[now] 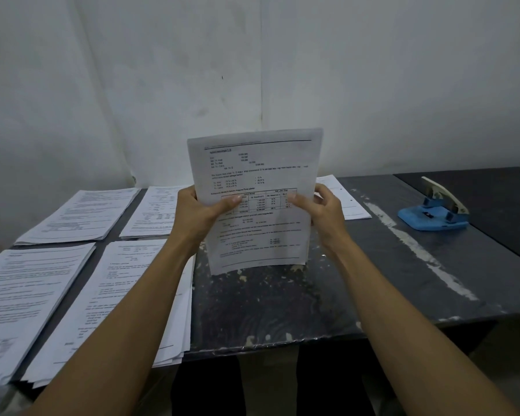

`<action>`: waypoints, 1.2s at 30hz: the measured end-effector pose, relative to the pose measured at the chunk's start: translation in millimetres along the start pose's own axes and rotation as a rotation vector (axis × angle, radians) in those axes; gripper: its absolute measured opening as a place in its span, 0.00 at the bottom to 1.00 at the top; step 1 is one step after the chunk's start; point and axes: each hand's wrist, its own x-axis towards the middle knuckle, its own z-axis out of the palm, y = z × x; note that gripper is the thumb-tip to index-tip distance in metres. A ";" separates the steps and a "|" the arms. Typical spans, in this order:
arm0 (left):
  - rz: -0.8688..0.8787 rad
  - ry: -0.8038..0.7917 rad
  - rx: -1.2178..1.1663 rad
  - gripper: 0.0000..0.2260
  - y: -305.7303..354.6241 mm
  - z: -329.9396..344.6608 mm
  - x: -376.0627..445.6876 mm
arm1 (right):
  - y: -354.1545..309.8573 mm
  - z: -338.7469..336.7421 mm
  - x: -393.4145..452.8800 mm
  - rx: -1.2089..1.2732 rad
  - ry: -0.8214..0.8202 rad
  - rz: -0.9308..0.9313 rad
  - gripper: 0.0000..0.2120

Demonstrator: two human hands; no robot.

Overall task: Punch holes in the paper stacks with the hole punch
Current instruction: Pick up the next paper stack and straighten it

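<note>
Both hands, left [203, 216] and right [323, 216], grip upright paper stack [257, 187], four stacks [111, 295] left, hole punch [434, 214] right

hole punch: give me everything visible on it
The hole punch sits on the dark table at the far right, beyond the right hand. Nothing touches it. It has a blue base, plastic by the look, two blue posts, and a pale cream lever raised at a slant, unpressed. No paper is in it. The held paper stack is well apart from it.
</note>
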 end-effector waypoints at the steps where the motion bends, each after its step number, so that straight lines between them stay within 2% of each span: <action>1: -0.001 -0.007 -0.003 0.16 0.5 -0.1 0.1 | -1.7 2.1 -0.4 0.017 -0.002 -0.006 0.25; 4: 0.019 -0.019 0.006 0.18 1.2 0.4 -0.1 | -3.2 14.9 -2.7 -0.046 -0.066 -0.023 0.29; 7: 0.021 -0.020 0.000 0.14 0.7 -0.9 0.2 | -4.5 19.7 -1.5 -0.004 0.014 -0.036 0.31; 16: 0.025 -0.013 0.010 0.17 -2.8 -0.5 1.0 | -6.6 27.3 -5.4 0.026 -0.035 -0.042 0.35; 27: 0.048 -0.004 0.010 0.20 9.8 -10.7 7.9 | -22.8 10.1 1.8 0.048 -0.072 -0.062 0.27; 31: 0.103 -0.059 0.044 0.12 15.2 -3.3 8.4 | -22.5 18.8 4.2 0.015 -0.111 -0.066 0.26; 36: 0.118 -0.017 0.049 0.13 13.5 2.8 5.6 | -17.2 21.8 6.7 -0.009 -0.082 -0.026 0.22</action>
